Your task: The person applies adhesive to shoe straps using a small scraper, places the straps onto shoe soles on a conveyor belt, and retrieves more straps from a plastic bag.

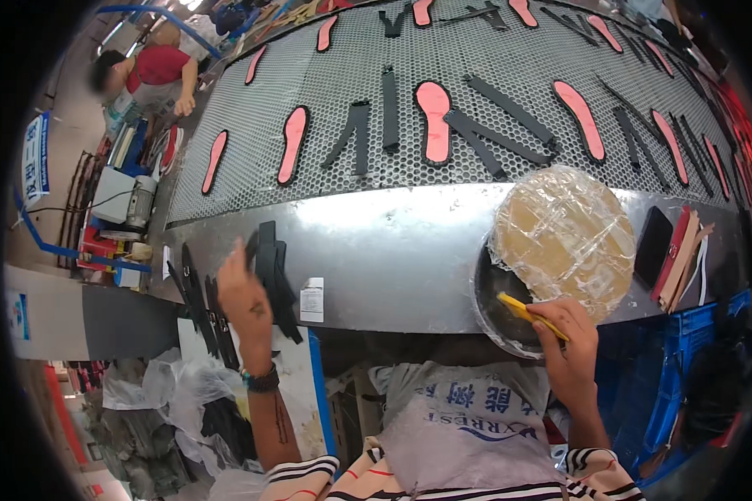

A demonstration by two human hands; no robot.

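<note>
My right hand (570, 341) grips a yellow-handled brush (522, 311), its working end down inside a dark round pan (497, 288). A round, plastic-wrapped yellowish lid (572, 238) covers most of that pan. My left hand (244, 305) is raised beside a stack of black strips (274, 271) on the metal ledge, fingers stretched forward and slightly blurred; nothing shows held in it. Beyond the ledge, pink insoles with black edges (435, 117) lie on a honeycomb mesh bed (351, 79). Black strips (476, 142), some laid in V shapes, lie between them.
Left of my left hand lie more black straps (200, 301). A small white label (312, 301) sits on the metal ledge (384, 259). A black phone-like object (653, 242) and tan strips (681, 271) are at the right. Another person (154, 71) works at far left.
</note>
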